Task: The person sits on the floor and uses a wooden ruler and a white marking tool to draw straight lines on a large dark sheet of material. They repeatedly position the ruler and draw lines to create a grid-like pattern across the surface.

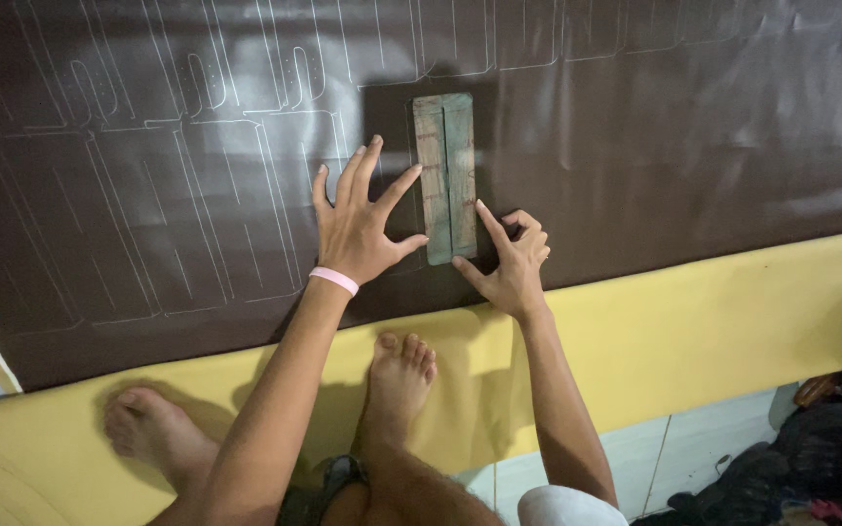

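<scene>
Nearest to me, my two bare feet rest on the yellow sheet (713,321) spread over the tiled floor (694,448): my left foot (153,433) at the sheet's near edge, my right foot (400,380) further in, between my forearms. A heap of dark items (830,438) lies on the floor at my right, too dim to identify.

Beyond the yellow sheet lies the dark brown sheet (684,146), overlapping it. Both hands work on this brown surface.

My left hand (358,229), with a pink wristband (333,281), is spread flat, fingers open and fanned, palm pressing the brown sheet. Its thumb tip touches the left edge of the green template (445,175); the hand grips nothing.

My right hand (511,258) sits at the template's lower right corner. The index finger is extended along the template's right edge, the thumb points at its bottom edge, and the remaining fingers are curled in. I cannot tell whether they enclose a marking tool.

The green template is a worn, narrow upright rectangle with a lengthwise centre line, lying flat on the brown sheet between my hands.

Further out, to the left and along the top, white traced outlines (148,214) of similar shapes cover the brown sheet in rows.
</scene>
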